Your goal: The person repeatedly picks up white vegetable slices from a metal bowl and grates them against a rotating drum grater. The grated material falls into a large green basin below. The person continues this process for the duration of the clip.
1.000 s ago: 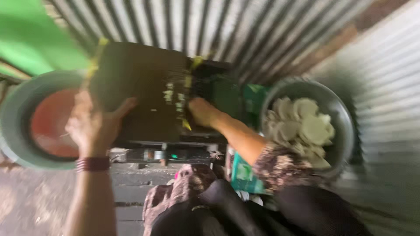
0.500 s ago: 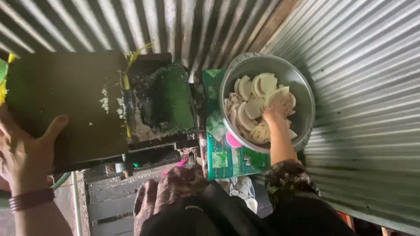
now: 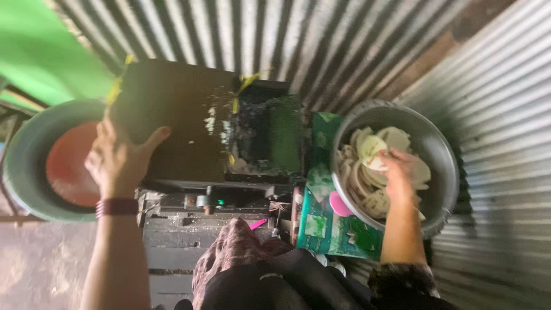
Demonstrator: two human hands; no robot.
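At right of centre in the frame, the right hand (image 3: 402, 172) reaches into a metal bowl (image 3: 442, 166) and curls over the pale slices (image 3: 373, 149) heaped inside; its fingers are bent onto one slice near the top of the heap, though blur leaves it unclear whether that slice is actually pinched or only touched. The slices look thin, flat and roundish, probably light and slightly flexible, likely moist and a little slippery, and apt to snap if bent hard. The best hold is judged to be by the edge, thumb on one face and fingers on the other, or several scooped from underneath. Being near-round, a slice has no clear long axis; they lie overlapped and tilted, leaning on the bowl wall at all angles, faces mostly up.

The left hand (image 3: 117, 163), at left of the frame, lies open with fingers spread on the dark slab (image 3: 172, 115) of a machine (image 3: 270, 138), thumb out to the right, pressing flat rather than gripping. The slab's long side runs left to right across the frame, with pale scraps at its right edge beside the green chute. A round tub (image 3: 23, 166) with a reddish inside sits at far left, partly under the slab. A green packet (image 3: 321, 224) lies below the bowl's left rim.
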